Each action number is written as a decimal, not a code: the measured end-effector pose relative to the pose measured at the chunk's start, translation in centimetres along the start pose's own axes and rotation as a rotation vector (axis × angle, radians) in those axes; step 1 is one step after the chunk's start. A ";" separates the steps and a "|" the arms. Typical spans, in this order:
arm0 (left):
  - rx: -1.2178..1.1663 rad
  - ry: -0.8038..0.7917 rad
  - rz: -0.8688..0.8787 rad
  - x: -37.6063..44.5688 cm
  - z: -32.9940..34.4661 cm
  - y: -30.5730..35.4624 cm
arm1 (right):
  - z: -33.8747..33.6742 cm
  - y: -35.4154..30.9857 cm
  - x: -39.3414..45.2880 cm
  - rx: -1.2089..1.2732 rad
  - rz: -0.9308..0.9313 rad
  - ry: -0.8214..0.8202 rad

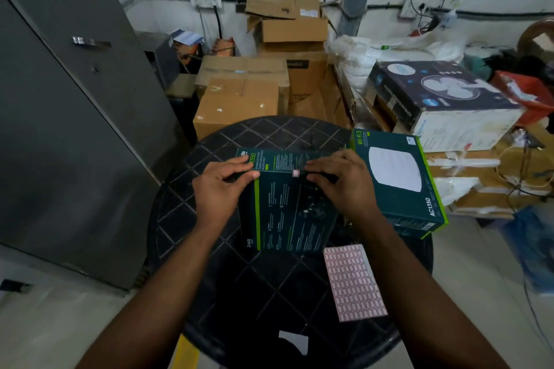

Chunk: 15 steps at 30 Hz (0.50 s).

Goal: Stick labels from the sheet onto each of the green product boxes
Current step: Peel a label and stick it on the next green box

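- Head view, round black table [269, 293] with a diamond-grid top, both forearms reaching over it.
- Green box [287, 204], printed side up, at the table's middle; a small pink label [296, 173] sits on its far top edge.
- Left hand [221, 186] grips the box's far left corner, fingers curled over the edge.
- Right hand [338, 180] holds the far edge just right of the label, fingertips curled onto it.
- Second green box [398, 180], marked Wi-Fi 5 and AC1350, at the table's right edge, overhanging it; it seems to lie on another like box, only a strip showing.
- Both boxes shut; contents not visible.
- Label sheet [353, 281], pink grid of small labels, flat at the near right of the table, near the first box.
- White scrap [295, 341] at the table's near edge.
- Grey metal cabinet [69, 117] to the left.
- Cardboard cartons [239, 102] stacked on the floor beyond the table, against a white wall.
- Fan box [440, 96] on more cartons at the right, with white bags and loose cables around.
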<state>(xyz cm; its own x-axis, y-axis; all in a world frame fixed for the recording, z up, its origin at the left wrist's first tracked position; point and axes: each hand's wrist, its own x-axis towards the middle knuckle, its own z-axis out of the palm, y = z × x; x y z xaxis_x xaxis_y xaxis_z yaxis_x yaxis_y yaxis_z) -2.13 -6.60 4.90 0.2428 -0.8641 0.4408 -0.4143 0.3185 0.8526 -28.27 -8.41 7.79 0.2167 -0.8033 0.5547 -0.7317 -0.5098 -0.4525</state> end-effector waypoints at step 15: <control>0.001 -0.056 -0.018 1.1 -0.2 0.4 | -1.5 2.8 -0.4 0.104 0.198 0.070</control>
<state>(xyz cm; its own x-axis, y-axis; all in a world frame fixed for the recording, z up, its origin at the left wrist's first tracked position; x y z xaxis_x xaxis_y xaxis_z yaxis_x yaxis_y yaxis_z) -1.84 -7.28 5.79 0.2010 -0.8900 0.4092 -0.4111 0.3025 0.8599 -31.36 -9.10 7.36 0.0280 -0.8693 0.4934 -0.6840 -0.3766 -0.6247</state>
